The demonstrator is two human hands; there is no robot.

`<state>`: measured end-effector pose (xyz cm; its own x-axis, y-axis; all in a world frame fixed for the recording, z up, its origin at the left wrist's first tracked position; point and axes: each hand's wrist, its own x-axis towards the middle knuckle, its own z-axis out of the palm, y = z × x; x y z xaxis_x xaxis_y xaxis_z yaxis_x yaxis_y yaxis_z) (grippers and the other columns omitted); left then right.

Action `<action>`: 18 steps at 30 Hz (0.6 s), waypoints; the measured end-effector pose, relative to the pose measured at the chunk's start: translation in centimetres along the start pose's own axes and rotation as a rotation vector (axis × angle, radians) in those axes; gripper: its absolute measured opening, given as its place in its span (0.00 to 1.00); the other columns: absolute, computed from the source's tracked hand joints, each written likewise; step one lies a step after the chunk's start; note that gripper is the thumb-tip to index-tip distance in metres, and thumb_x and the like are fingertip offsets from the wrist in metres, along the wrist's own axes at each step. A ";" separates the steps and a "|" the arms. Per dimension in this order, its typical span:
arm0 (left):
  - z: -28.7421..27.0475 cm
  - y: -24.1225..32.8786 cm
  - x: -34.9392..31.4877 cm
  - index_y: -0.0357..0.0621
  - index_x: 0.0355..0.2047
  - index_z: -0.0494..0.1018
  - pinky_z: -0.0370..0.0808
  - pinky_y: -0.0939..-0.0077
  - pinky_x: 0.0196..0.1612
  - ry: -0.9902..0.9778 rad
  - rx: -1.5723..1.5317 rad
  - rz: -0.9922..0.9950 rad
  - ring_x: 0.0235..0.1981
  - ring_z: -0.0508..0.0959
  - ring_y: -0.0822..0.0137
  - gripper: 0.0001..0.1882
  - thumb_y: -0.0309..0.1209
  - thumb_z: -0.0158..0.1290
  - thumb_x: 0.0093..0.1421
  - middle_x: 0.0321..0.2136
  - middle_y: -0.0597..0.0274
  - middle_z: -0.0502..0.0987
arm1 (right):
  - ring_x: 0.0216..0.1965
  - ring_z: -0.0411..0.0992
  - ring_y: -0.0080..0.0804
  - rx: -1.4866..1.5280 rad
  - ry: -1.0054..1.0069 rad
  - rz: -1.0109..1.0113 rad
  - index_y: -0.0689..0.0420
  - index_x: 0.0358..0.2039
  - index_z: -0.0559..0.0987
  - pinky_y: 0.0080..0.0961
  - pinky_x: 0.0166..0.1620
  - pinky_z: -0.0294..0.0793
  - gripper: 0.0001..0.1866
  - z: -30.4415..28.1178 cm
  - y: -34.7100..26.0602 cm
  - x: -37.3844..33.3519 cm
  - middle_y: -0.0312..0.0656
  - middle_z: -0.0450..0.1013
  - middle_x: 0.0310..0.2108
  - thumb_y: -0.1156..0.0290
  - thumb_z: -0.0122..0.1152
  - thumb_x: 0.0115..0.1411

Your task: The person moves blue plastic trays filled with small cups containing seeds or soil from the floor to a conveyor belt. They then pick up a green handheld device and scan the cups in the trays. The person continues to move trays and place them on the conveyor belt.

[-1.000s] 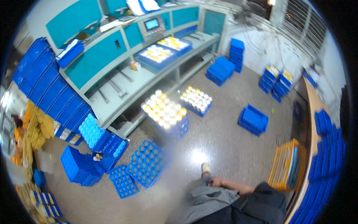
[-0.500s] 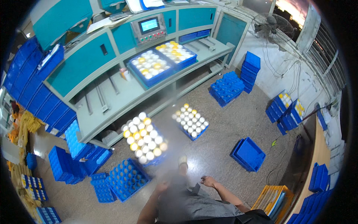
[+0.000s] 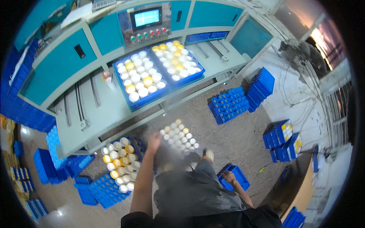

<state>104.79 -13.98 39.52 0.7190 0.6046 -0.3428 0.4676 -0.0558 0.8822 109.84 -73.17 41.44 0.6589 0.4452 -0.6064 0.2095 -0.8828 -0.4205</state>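
Note:
My left hand [image 3: 154,141] reaches forward above the floor, between two crates of capped bottles. Haze and motion smear its fingers, and no object shows in it. The nearer left crate holds white and yellow caps [image 3: 123,161]; the other group of capped bottles [image 3: 178,137] stands on the floor just right of the hand. My right hand [image 3: 228,176] hangs at my right side, fingers loosely bent and apart, with nothing visible in it. Beneath it lies a shallow blue crate [image 3: 240,180] on the floor; the hand appears above it, not gripping its rim.
A teal machine with a control panel [image 3: 146,24] stands ahead. Its bench [image 3: 64,131] carries two blue crates of capped bottles [image 3: 140,78]. Blue trays [image 3: 230,104] are stacked at right, more [image 3: 108,192] at left. A fan [image 3: 304,57] and hanging cables are by the wall.
I have stepped closer to the machine, so the bench and crates look larger. My left hand has risen and moved forward; my right hand now appears over the blue crate.

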 end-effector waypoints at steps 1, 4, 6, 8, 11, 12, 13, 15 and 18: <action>0.3 1.0 2.8 0.36 0.47 0.74 0.73 0.60 0.47 0.022 -0.233 -0.068 0.43 0.78 0.50 0.20 0.39 0.54 0.60 0.41 0.48 0.79 | 0.44 0.76 0.40 0.060 -0.044 0.036 0.65 0.42 0.79 0.30 0.46 0.74 0.26 -0.6 1.1 2.6 0.53 0.76 0.45 0.51 0.60 0.58; 0.5 3.7 10.9 0.41 0.49 0.71 0.72 0.62 0.46 0.125 -0.910 -0.186 0.43 0.75 0.58 0.19 0.39 0.55 0.62 0.40 0.57 0.75 | 0.49 0.73 0.43 0.852 -0.338 -0.584 0.66 0.50 0.74 0.36 0.51 0.70 0.28 -4.9 2.8 10.0 0.50 0.73 0.50 0.53 0.60 0.60; 1.1 5.5 16.3 0.42 0.53 0.68 0.72 0.61 0.45 0.278 -1.179 -0.230 0.43 0.73 0.60 0.22 0.39 0.55 0.62 0.42 0.58 0.73 | 0.50 0.72 0.44 0.437 -0.494 -0.274 0.65 0.53 0.73 0.39 0.53 0.69 0.28 -9.8 1.9 16.6 0.51 0.73 0.51 0.56 0.59 0.60; 1.7 6.9 20.0 0.41 0.54 0.66 0.71 0.57 0.49 0.363 -1.375 -0.252 0.44 0.73 0.58 0.24 0.38 0.56 0.61 0.44 0.56 0.73 | 0.52 0.71 0.44 -0.254 -0.493 0.137 0.61 0.53 0.74 0.40 0.55 0.68 0.24 -15.9 0.5 23.2 0.50 0.73 0.52 0.59 0.56 0.62; 1.0 10.3 25.2 0.40 0.53 0.67 0.71 0.51 0.51 0.620 -1.460 -0.281 0.46 0.73 0.53 0.22 0.33 0.56 0.60 0.45 0.53 0.73 | 0.46 0.74 0.40 -0.417 -0.255 0.201 0.52 0.49 0.78 0.33 0.50 0.71 0.18 -24.3 -2.7 32.1 0.41 0.77 0.45 0.60 0.54 0.61; 0.9 11.3 25.7 0.39 0.53 0.67 0.71 0.50 0.51 0.729 -1.558 -0.406 0.47 0.73 0.52 0.22 0.31 0.56 0.60 0.45 0.52 0.73 | 0.57 0.68 0.46 -0.221 -0.500 0.058 0.59 0.54 0.74 0.38 0.56 0.68 0.25 -29.6 -3.2 35.5 0.49 0.71 0.56 0.56 0.52 0.63; 0.6 12.3 26.0 0.38 0.53 0.67 0.71 0.48 0.51 0.824 -1.557 -0.437 0.47 0.72 0.51 0.21 0.29 0.55 0.60 0.45 0.50 0.73 | 0.56 0.68 0.51 -0.481 -0.510 -0.125 0.59 0.53 0.74 0.40 0.56 0.68 0.24 -33.1 -5.0 39.9 0.52 0.70 0.56 0.56 0.50 0.63; 0.1 14.4 24.8 0.38 0.54 0.66 0.72 0.46 0.49 0.845 -1.419 -0.466 0.46 0.73 0.52 0.21 0.28 0.54 0.61 0.45 0.50 0.71 | 0.49 0.72 0.54 -0.625 -0.278 -0.334 0.61 0.47 0.77 0.45 0.51 0.71 0.21 -38.4 -8.8 45.2 0.54 0.74 0.47 0.58 0.52 0.63; 0.3 17.7 22.1 0.37 0.51 0.66 0.78 0.61 0.42 0.878 -1.442 -0.404 0.39 0.73 0.59 0.19 0.33 0.54 0.64 0.44 0.49 0.69 | 0.46 0.74 0.50 -0.532 -0.174 -0.426 0.60 0.48 0.76 0.40 0.47 0.74 0.18 -43.0 -16.2 50.8 0.53 0.76 0.43 0.62 0.55 0.62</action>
<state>129.11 -1.80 47.44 -0.0176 0.6442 -0.7647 -0.6162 0.5953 0.5157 170.92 -42.69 46.46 0.3249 0.7467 -0.5804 0.7779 -0.5600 -0.2851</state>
